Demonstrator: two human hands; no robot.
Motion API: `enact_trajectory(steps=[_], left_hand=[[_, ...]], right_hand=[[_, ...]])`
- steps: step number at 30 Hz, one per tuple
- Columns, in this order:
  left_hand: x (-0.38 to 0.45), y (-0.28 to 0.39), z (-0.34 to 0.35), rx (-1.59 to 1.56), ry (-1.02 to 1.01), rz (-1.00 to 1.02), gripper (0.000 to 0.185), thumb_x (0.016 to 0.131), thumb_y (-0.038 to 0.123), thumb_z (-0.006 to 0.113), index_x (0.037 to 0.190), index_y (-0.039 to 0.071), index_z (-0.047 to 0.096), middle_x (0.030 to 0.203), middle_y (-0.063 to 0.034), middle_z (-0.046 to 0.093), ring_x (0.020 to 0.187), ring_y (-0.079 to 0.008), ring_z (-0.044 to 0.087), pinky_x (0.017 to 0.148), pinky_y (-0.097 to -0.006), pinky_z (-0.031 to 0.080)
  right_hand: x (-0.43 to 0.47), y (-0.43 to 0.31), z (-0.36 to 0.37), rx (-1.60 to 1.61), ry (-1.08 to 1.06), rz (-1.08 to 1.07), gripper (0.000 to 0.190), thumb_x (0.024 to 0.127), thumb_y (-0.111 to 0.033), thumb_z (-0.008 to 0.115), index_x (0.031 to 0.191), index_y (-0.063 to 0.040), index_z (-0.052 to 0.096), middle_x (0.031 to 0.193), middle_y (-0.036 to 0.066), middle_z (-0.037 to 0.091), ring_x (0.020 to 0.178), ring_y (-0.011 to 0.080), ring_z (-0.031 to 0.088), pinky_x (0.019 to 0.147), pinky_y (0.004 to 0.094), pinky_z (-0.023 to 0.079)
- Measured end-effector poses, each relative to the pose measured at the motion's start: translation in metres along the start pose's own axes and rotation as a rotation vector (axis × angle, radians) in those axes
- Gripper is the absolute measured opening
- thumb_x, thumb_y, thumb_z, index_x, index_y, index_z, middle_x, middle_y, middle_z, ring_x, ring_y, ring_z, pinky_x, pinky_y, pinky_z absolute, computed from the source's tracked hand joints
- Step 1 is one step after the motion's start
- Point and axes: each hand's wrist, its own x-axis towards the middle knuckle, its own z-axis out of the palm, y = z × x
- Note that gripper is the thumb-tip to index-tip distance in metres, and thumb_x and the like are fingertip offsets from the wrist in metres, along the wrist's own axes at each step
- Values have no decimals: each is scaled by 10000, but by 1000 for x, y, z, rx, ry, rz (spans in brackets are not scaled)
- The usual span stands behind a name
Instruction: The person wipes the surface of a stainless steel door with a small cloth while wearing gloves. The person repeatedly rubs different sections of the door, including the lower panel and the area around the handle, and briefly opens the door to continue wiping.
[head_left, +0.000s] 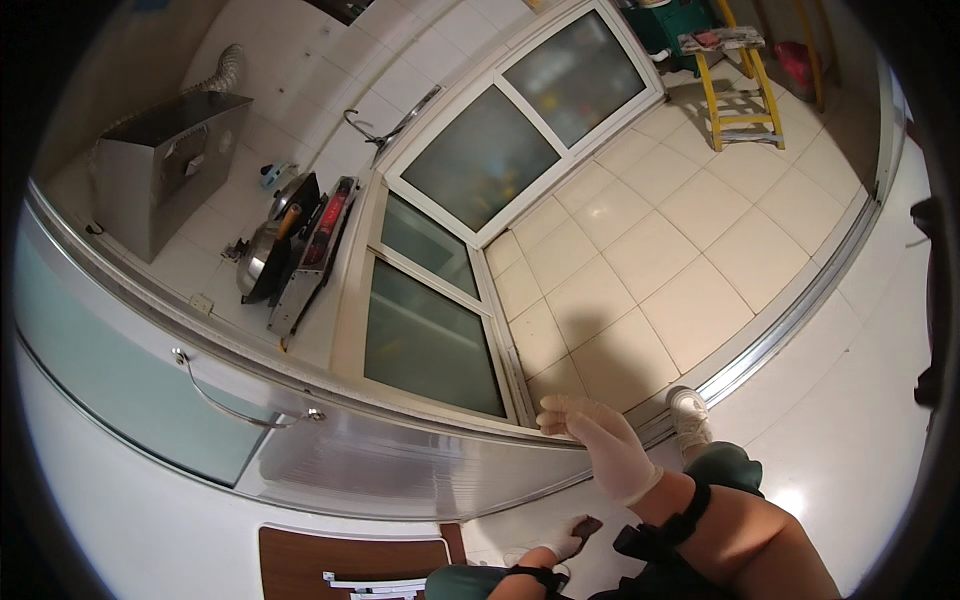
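Observation:
My right hand (606, 450), in a pale thin glove, reaches over the floor beside the edge of a sliding door (420, 469) with a frosted panel. Its fingers are loosely bent and nothing shows between them. Whether the fingertips touch the door edge I cannot tell. My left hand (559, 541), also gloved, hangs low near my legs with a small dark object (589, 527) at its fingers; what that is stays unclear. Beyond the right hand stand white-framed cabinet doors (431, 337) with frosted glass. A curved metal handle (240, 416) is fixed to the sliding door.
A metal range hood (187, 176) with a flexible duct (225, 69), pans (262, 259) and a tilted gas hob (315, 255) occupy the counter. A yellow stepladder (742, 97) stands on the tiled floor (637, 247). A metal door track (795, 322) crosses the threshold near my shoe (688, 416).

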Motion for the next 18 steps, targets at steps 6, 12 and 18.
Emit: enact_trajectory(steps=[6,12,18], left_hand=[[-78,125,-25,-376,-33,121,700,832,-90,462,1513,23,345,1495,-65,473,884,-87,554,671,-205,424],[-150,173,-30,-636,153,410,728,844,-7,515,1534,-5,281,1525,-112,402,1363,-200,422,1131,-319,316],[-177,165,-14,-1007,134,688,787,862,1,554,1558,7,187,1581,-127,301,1425,-234,354,1158,-350,301]], right_hand=[[7,7,-10,-146,27,-95,344,959,-89,555,1274,44,586,1048,69,671,997,138,609,931,259,469],[1,20,-8,-790,-309,-59,394,912,-183,657,1274,-34,609,1068,130,683,1007,197,649,923,310,498],[-16,69,12,-1054,-613,-104,581,851,-397,741,1283,-38,593,1159,174,657,1019,283,668,915,350,517]])
